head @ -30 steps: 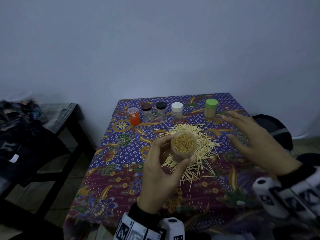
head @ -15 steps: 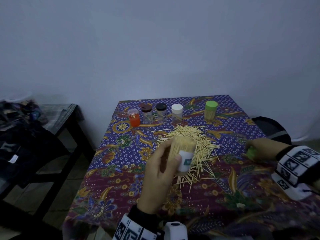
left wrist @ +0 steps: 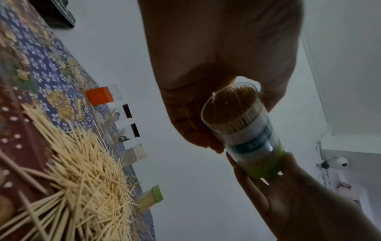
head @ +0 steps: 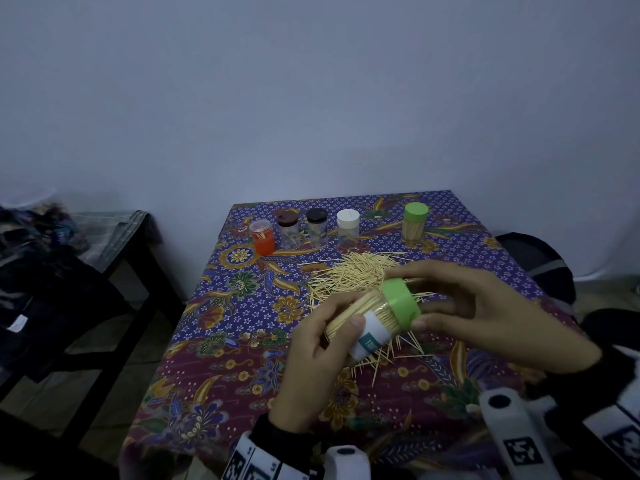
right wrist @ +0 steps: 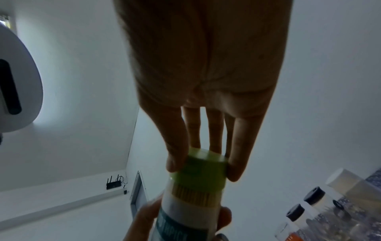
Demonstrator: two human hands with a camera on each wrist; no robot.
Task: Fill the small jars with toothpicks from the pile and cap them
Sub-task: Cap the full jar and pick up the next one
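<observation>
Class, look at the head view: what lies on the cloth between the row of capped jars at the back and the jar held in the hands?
The loose toothpick pile, seen in the head view.

We see 5 capped jars [head: 341,227] in a row at the surface's [head: 221,327] far edge, the toothpick pile [head: 349,275] just before them.

Head camera looks down over my table [head: 221,327]; wrist cameras look up, close (both share capped jar [left wrist: 245,130]).
</observation>
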